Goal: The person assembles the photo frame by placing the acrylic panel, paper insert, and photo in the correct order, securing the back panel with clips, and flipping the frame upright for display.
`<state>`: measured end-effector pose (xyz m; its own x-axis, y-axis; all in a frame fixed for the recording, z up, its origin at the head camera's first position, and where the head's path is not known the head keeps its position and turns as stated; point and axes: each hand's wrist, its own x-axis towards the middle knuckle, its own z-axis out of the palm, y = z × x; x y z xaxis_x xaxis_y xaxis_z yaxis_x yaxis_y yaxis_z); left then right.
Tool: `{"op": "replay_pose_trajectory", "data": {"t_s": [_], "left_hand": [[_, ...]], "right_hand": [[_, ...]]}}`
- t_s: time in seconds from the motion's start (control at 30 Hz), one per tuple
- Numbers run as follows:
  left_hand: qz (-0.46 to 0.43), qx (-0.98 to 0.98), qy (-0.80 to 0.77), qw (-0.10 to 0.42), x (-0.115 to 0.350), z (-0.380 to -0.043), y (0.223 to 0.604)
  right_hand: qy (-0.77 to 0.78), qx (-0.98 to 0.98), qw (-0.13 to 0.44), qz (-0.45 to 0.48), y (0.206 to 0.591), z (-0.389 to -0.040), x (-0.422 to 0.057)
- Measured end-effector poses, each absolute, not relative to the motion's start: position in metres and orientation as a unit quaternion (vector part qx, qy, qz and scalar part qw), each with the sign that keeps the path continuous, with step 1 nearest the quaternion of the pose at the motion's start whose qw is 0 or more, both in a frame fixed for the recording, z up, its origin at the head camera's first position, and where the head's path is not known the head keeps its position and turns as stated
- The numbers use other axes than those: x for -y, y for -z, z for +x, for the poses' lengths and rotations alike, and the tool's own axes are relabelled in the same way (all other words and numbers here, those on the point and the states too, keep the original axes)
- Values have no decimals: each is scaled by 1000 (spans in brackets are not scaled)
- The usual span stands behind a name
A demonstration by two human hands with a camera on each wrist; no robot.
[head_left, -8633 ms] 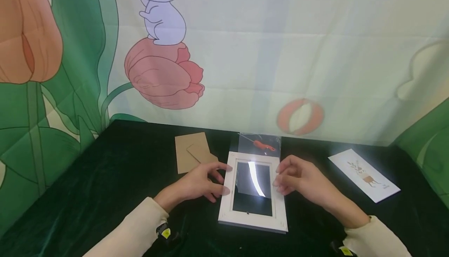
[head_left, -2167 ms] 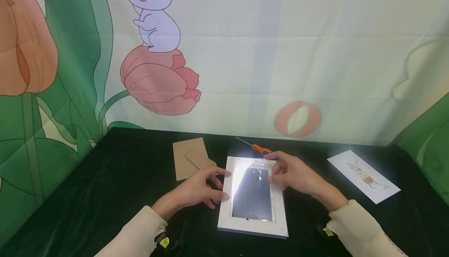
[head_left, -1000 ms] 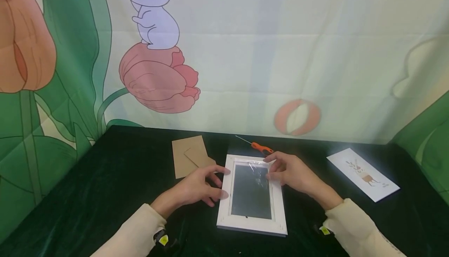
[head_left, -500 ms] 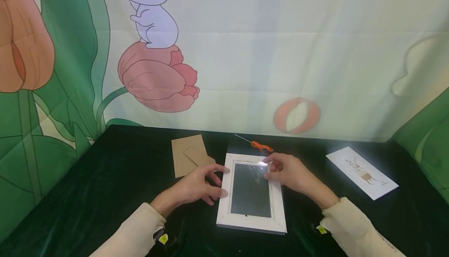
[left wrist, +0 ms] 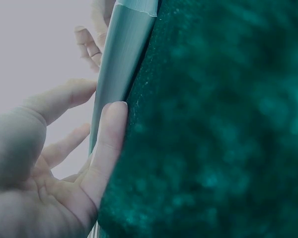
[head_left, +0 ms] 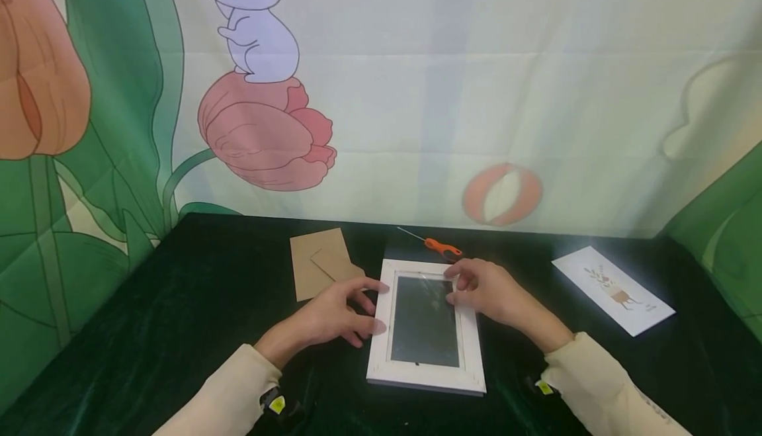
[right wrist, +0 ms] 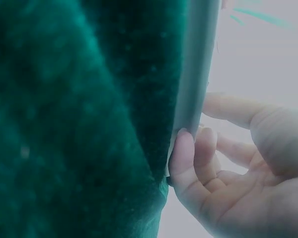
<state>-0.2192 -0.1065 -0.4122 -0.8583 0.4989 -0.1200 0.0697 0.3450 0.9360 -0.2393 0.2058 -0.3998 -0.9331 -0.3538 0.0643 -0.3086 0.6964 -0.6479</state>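
Note:
A white picture frame [head_left: 470,356] lies on the dark green velvet, its dark opening facing up. Glints and wrinkles at the opening's upper end show a clear plastic sheet [head_left: 424,284] lying in it. My left hand [head_left: 326,313] holds the frame's left edge; in the left wrist view the thumb [left wrist: 72,94] meets the top edge and a finger [left wrist: 111,134] lies along the outer side. At the upper right, my right hand [head_left: 491,290] bends over the frame, thumb and index fingertips at the opening's inner edge. Its lower fingers [right wrist: 183,153] curl against the frame's outer side.
Brown cardboard pieces [head_left: 321,261] lie behind my left hand. An orange-handled screwdriver [head_left: 442,249] lies just behind the frame. A white card [head_left: 613,290] with a printed deer-like figure lies at the right. A printed cloth backdrop [head_left: 381,92] stands behind the table.
Earlier, a clear sheet lay under the screwdriver behind the frame; now it shows inside the opening. My right hand has shifted from the frame's right edge toward its upper right inner corner.

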Motion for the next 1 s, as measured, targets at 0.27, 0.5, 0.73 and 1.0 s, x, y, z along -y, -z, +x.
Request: {"op": "replay_pose_trajectory", "data": {"t_s": [0.27, 0.5, 0.73, 1.0], "left_hand": [[179, -796, -542, 200, 107, -220, 411], [172, -795, -545, 202, 107, -219, 411], [174, -794, -546, 202, 107, -218, 411], [173, -796, -544, 200, 107, -219, 411]], "right_hand": [[317, -925, 31, -208, 397, -240, -203], [311, -925, 45, -213, 395, -242, -201], [312, -925, 46, -209, 396, -241, -200], [309, -928, 52, -202, 395, -242, -200]]}}
